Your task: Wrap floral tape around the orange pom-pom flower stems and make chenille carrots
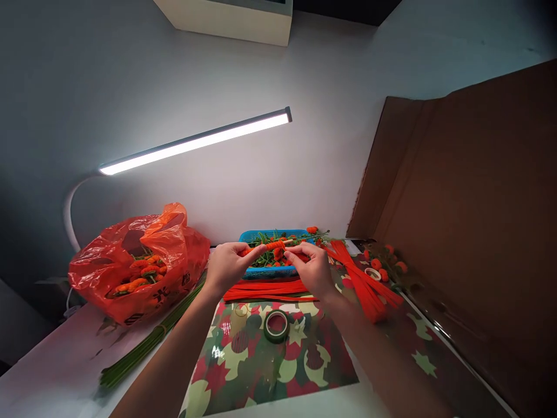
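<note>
An orange pipe cleaner (275,245) is wound in a coil around a thin pale stick (288,241), held level above the blue basket. My left hand (228,266) is closed on the coil's left part, thumb along it. At its right end, my right hand (312,268) pinches the pipe cleaner between thumb and fingers. Behind and below, the blue basket (261,271) holds green stems and orange fuzzy flower heads. A row of loose orange pipe cleaners (265,288) lies in front of it. Nearer me, a roll of dark green tape (276,326) lies on the camouflage-patterned mat (287,371).
At left stand a red plastic bag (183,255) with orange flowers and a lit lamp (195,141). Green stems (139,354) lie bundled beside my left forearm. Rightward are another orange pipe cleaner bundle (357,276), a white-cored roll (373,273) and tall cardboard (470,203).
</note>
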Tool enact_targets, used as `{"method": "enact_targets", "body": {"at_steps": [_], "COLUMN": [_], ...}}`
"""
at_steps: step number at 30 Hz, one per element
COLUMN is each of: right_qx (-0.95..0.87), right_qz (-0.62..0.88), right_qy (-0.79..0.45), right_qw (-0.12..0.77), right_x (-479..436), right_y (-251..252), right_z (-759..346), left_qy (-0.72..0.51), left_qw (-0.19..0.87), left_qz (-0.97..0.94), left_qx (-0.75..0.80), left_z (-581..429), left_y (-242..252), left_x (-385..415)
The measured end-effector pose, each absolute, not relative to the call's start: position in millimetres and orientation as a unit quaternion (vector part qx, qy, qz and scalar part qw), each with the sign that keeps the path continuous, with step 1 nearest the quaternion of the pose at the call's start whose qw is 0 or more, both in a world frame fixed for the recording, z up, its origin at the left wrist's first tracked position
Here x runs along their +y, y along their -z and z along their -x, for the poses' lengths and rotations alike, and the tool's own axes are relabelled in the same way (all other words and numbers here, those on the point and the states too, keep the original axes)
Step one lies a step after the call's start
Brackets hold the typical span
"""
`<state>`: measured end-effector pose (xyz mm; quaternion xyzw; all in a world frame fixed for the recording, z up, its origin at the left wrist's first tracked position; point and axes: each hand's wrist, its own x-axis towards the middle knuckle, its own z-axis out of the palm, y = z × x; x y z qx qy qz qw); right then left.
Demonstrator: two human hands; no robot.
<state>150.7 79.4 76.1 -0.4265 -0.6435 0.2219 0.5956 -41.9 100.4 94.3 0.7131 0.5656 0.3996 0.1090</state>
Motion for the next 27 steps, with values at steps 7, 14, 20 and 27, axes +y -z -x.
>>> {"method": "enact_targets", "body": {"at_steps": [7,14,20,27], "right_qx": [-0.59,-0.627,-0.62,-0.658], "right_qz": [0.343,0.381,0.433,0.462], "right_qy": [-0.533,-0.533,-0.492,-0.432], "right_qw": [0.5,0.421,0.432,0.408], "right_x": [99,105,105,106], "right_y": [-75,-77,-77,-75], "right_z": [-171,-189,-188,-188], "left_qy": [-0.416,-0.35,-0.303,-0.247], "left_qw": [0.217,0.102,-0.007,-0.077], "left_qz": [-0.751,-0.82,-0.836,-0.838], "left_qx": [0.465,0.442,0.458,0.482], "left_z": [48,51,50,46], "left_y": [-88,-88,-88,-89], "left_x": [107,106,105,101]}}
